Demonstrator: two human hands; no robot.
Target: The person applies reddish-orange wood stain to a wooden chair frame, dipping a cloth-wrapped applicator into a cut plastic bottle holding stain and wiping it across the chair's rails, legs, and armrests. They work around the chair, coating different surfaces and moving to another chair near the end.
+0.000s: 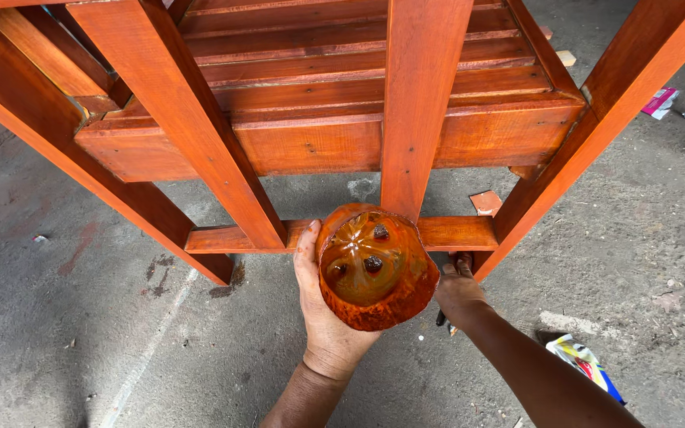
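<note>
Orange-brown varnish coats the cut-off plastic bottle bottom (374,267) at the near centre of the view, its five-lobed base holding a shallow pool of the same liquid with dark clots in it. The left hand (328,305) cups this container from the left and below, palm against its side, fingers curled behind it and hidden. The right hand (458,287) sits just right of the container, close to but apart from it, its fingers closed around a dark brush-like tool (461,261) pressed to the low wooden crossbar (445,233); the tool is largely hidden, so I cannot tell what kind it is. Beyond both hands rises a reddish-orange stained wooden furniture frame (334,119) with slats and slanting legs. It stands on a grey concrete floor (81,333), where a crumpled colourful wrapper (588,361) lies near right.
</note>
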